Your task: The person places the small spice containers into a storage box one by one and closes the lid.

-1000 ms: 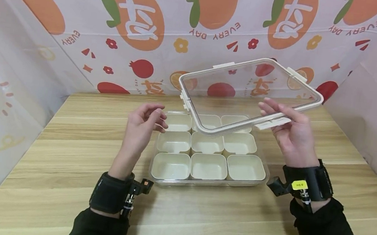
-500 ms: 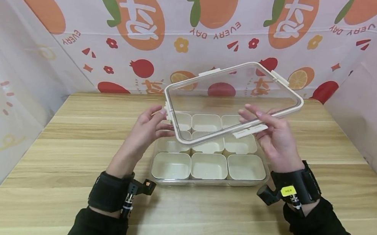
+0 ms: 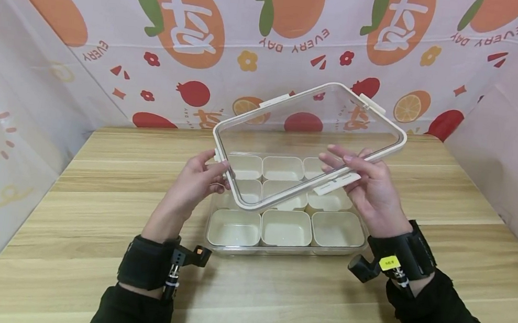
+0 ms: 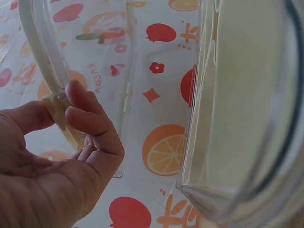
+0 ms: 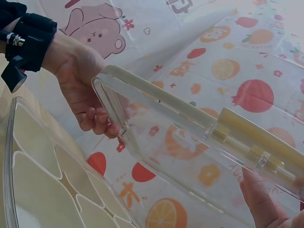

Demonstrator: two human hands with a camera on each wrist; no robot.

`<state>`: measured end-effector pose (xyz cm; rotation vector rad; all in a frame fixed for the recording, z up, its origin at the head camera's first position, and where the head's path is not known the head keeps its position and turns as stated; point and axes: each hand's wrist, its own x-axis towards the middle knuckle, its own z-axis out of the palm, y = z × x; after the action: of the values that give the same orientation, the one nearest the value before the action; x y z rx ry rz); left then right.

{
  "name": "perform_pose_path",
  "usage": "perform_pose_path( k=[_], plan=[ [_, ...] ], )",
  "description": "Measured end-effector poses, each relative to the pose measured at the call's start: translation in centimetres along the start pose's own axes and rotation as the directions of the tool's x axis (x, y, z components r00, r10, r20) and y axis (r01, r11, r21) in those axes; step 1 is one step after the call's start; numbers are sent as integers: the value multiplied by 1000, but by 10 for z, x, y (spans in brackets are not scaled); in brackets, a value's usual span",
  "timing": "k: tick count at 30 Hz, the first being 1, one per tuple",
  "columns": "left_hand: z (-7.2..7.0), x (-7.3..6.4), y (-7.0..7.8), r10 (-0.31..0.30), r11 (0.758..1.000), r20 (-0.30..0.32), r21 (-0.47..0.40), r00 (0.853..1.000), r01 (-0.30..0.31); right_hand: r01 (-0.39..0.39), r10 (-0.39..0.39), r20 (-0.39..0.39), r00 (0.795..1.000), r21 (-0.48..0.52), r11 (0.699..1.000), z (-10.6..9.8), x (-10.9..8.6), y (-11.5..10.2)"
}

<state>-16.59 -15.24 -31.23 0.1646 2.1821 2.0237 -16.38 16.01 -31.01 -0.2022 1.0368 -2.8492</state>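
Observation:
A clear rectangular lid (image 3: 308, 140) with a cream rim and side latches is held tilted in the air, its near left corner lowest. My left hand (image 3: 190, 183) pinches its left edge; in the left wrist view the thumb and curled fingers close around a cream latch (image 4: 64, 121) there. My right hand (image 3: 376, 197) holds the near right edge beside another latch (image 3: 337, 184), thumb at the rim and fingertips behind the clear panel. Beneath the lid stands a clear box (image 3: 287, 252) with several cream cups (image 3: 286, 228) in rows. The far cups show through the panel.
The box stands on a wooden table (image 3: 65, 246). A fruit-printed cloth (image 3: 288, 59) hangs behind the table's far edge, and pale cloth (image 3: 27, 68) hangs at the left. Each wrist wears a black strap with a small camera (image 3: 201, 256).
The lid has moved left and lower with my right hand. My left hand, apart from it a second ago, now grips its left edge. The box has stayed in place.

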Motion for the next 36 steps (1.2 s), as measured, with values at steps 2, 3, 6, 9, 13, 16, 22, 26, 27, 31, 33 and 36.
perform_pose_path(
  k=[2,3,6,9,13,16,22,26,27,31,33,36],
  plan=[
    [-1,0,-1,4,1000,8,19,1000,-4,10,-10,3,1000,-23,1000,0,0,1],
    [-1,0,-1,6,1000,12,26,1000,-7,14,-14,5,1000,-31,999,1,0,1],
    [-2,1,-1,8,1000,13,29,1000,-8,23,-23,10,1000,-42,999,1,1,1],
    [-2,1,0,6,999,11,34,1000,-6,27,-27,14,1000,-54,998,0,1,1],
    [-3,1,1,15,999,12,38,1000,-15,24,-21,28,999,-94,995,-4,2,-3],
    [-6,2,2,29,999,13,38,1000,-29,12,-9,36,999,-86,996,-9,4,-9],
    [-17,-1,5,31,997,15,68,999,-32,68,-68,7,998,-35,997,-20,9,-26],
    [-24,-4,6,44,994,48,102,998,-48,39,-34,62,997,-67,997,-28,12,-40],
    [-26,-5,7,48,992,61,115,997,-55,19,-10,97,995,-102,995,-31,13,-45],
    [-33,-8,8,54,987,109,147,993,-70,-38,112,265,958,-268,963,-45,15,-61],
    [-35,-9,8,52,985,123,160,991,-72,-29,149,313,938,-358,933,-52,16,-67],
    [-36,-8,8,43,985,125,160,991,-63,-12,170,303,938,-462,887,-58,16,-73]
  ],
)
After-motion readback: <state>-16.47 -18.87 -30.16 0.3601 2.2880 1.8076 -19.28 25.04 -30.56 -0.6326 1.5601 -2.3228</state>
